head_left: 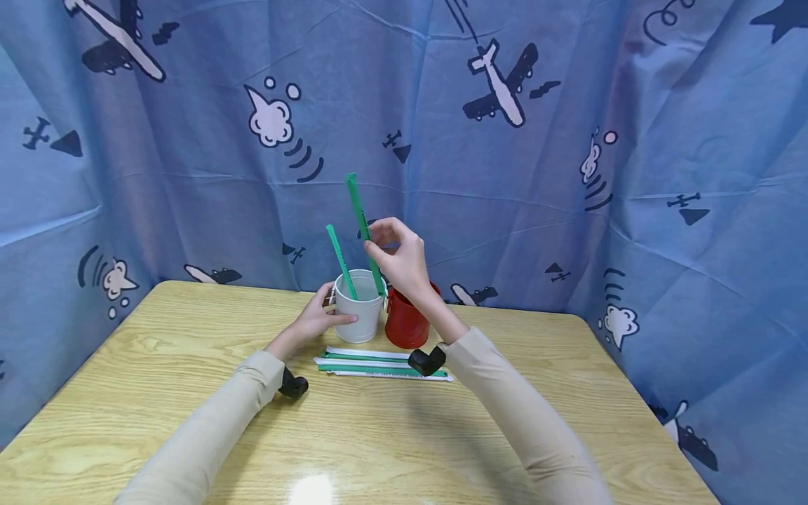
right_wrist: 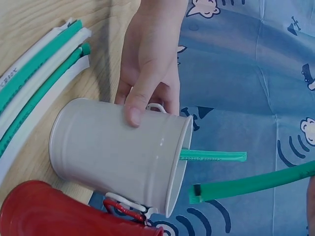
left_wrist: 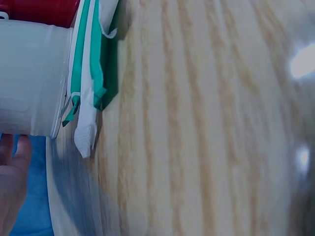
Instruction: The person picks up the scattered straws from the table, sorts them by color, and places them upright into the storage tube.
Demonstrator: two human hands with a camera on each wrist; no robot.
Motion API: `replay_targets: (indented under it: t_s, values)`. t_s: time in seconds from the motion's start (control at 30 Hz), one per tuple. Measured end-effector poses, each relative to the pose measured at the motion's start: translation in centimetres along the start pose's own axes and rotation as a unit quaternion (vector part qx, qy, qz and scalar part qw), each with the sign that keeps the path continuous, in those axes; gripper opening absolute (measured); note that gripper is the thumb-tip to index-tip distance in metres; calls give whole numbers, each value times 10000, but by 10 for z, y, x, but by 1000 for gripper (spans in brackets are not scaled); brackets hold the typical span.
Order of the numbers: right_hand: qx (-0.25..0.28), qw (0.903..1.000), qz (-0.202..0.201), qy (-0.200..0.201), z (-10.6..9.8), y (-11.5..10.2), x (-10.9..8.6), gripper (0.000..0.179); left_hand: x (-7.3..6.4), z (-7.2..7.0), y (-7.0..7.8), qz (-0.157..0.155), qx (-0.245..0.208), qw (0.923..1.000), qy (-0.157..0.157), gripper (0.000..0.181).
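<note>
right hand [head_left: 399, 256] pinches a tilted green stick [head_left: 358, 203], lower end at the mouth of the white bucket [head_left: 358, 324]; left hand [head_left: 318, 317] grips the bucket's side. second green stick [head_left: 341, 259] inside. step, judged: insertion; next move calls for clearing the rim, lowering, releasing. loose sticks [head_left: 379, 368] in front, red bucket [head_left: 407, 328] beside.

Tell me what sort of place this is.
Likely a makeshift recording booth: a blue airplane-print curtain lines the back and both sides of a wood-grain table, and a black device sits at each wrist.
</note>
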State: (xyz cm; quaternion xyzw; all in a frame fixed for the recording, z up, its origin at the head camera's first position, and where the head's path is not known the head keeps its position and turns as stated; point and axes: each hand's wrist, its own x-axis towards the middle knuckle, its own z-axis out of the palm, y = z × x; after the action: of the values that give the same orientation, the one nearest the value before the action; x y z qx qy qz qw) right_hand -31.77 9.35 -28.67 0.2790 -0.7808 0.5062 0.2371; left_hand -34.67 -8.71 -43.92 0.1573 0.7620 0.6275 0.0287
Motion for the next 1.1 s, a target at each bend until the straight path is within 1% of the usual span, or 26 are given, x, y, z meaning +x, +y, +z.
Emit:
replay_targets:
  t_s: [0.1, 0.2, 0.33, 0.53, 0.77, 0.83, 1.1]
  values:
    - [102, 9997, -39, 221, 3, 1, 2, 18, 0, 1, 0, 6, 18, 10000, 3, 84]
    - [179, 9995, -11, 266, 8, 3, 4, 19, 0, 0, 0, -53, 9, 10000, 29, 84]
    - [182, 9996, 129, 168, 16, 8, 2, 19, -1, 0, 0, -120, 29, 9999, 8, 84]
    - [183, 9992, 339, 65, 24, 18, 0, 23, -1, -1, -1, -105, -19, 9999, -35, 84]
    - [-161, 9983, 551, -60, 26, 29, -2, 19, 0, 0, 1, -144, -8, 9999, -7, 85]
    - [-174, 9978, 636, -105, 26, 33, -2, 19, -1, 0, 2, -165, 14, 9999, 15, 85]
    - [-384, 9938, 994, -302, 31, 49, -6, 21, -2, 1, 3, -66, 30, 10000, -29, 84]
